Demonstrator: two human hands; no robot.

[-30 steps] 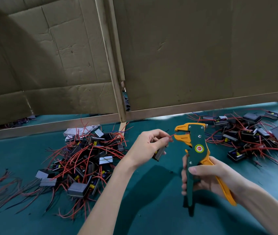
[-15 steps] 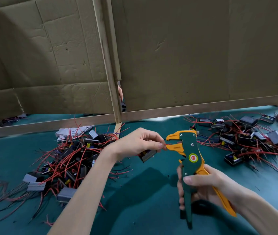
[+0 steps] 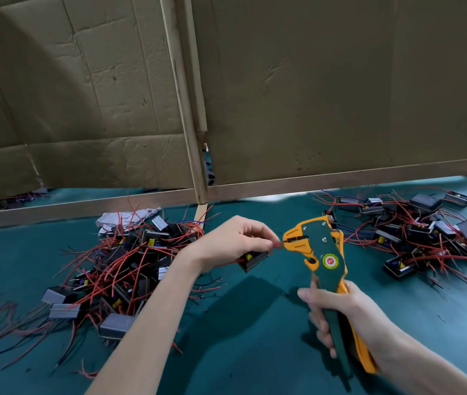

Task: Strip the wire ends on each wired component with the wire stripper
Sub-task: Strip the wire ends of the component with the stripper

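head: wire [image 3: 278, 244] between hands [image 3: 233, 242] [image 3: 349, 317], in stripper [image 3: 323, 249]

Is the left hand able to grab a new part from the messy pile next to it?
Probably not yet: the left hand is full, pinching a red wire at the wire stripper. The pile lies close by, with nothing between.

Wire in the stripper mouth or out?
In: the red wire, pinched by the left hand, runs into the mouth of the stripper.
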